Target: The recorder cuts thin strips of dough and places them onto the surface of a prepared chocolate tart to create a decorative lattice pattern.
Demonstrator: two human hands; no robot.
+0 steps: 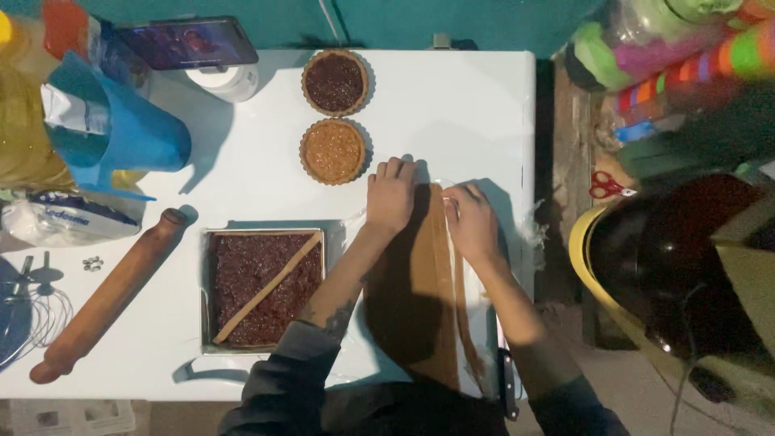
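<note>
A sheet of brown rolled dough lies on clear plastic at the near middle of the white table, cut into long strips. My left hand rests flat on its far end, fingers together. My right hand pinches the far end of one narrow dough strip along the sheet's right side. Left of the dough sits a square metal pan of dark red filling with one dough strip laid diagonally across it.
Two round tarts stand farther back, one dark, one tan. A wooden rolling pin lies at left, near a blue jug, bags and a whisk. A phone leans at the back. A knife lies near the right edge. Red scissors lie off the table.
</note>
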